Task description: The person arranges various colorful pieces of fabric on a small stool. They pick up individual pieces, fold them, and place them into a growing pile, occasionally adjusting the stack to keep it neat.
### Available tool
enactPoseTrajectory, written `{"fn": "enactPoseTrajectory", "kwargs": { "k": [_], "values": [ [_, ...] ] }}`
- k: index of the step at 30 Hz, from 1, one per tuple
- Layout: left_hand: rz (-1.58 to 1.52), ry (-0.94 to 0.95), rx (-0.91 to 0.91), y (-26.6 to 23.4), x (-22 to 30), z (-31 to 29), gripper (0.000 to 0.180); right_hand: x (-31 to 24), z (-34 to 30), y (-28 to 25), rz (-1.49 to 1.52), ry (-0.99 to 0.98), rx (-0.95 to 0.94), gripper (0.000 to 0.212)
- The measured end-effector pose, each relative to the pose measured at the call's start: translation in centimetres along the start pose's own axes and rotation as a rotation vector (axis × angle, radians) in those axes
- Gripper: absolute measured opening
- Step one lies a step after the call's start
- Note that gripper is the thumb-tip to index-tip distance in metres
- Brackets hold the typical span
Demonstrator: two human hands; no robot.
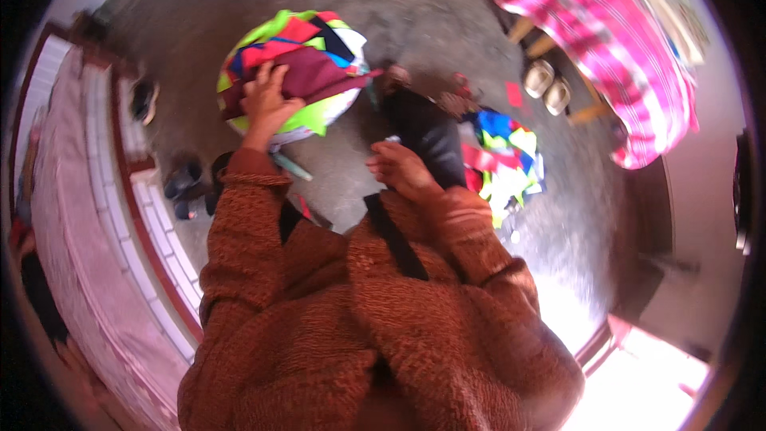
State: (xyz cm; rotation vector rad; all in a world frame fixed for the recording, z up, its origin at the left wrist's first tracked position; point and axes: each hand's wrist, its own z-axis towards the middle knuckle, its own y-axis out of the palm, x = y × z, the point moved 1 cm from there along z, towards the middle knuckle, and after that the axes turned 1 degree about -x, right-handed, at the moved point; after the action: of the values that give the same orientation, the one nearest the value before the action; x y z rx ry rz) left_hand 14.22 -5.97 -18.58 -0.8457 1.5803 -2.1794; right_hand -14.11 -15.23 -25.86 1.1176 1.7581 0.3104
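- Your left hand rests on the broad maroon cloth piece, which lies atop the round heap of neon-yellow, red and blue fabric pieces. Its fingers are spread apart; keep that palm light, so the layers beneath don't shift.
- Feel for a single edge before you pinch. The maroon's tapered end reaches the heap's right side and looks like the easiest place to begin.
- Your right hand hangs to the right of the heap and nearer you, fingers partly curled. Whether they hold anything small, you cannot tell from here.
- Bring that hand in from the heap's right if you need a second grip; one hand steadying and one peeling should stop neighbours dragging along.
- Limp fabric will probably cling and fold, so lift slowly.
- Mind the loose neon-yellow, blue and red cloth pile on the floor, well right of the heap, beyond your dark-trousered leg; keep the two lots apart.
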Motion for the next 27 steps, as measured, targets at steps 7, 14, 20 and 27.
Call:
{"fn": "enactPoseTrajectory", "kwargs": {
  "k": [7, 14, 20, 27],
  "values": [
    [0.068, -0.119, -0.141, 0.1, 1.6, -0.3, 0.078, -2.0, -3.1, 1.1, -0.067, -0.185, 0.035, 0.023],
    [0.083, -0.084, -0.123, 0.3, 0.5, -0.4, 0.078, -7.1, -9.7, -3.9, -0.127, -0.600, 0.226, 0.020],
    [0.097, 0.016, -0.019, 1.5, -0.3, -1.6, 0.072, -5.6, -16.4, -18.1, -0.128, -0.613, 0.955, 0.025],
    [-0.227, 0.233, 0.112, 0.3, -0.1, -2.9, 0.051, -0.4, -16.2, -31.0, -0.807, -0.555, 1.244, 0.039]
  ]
}}
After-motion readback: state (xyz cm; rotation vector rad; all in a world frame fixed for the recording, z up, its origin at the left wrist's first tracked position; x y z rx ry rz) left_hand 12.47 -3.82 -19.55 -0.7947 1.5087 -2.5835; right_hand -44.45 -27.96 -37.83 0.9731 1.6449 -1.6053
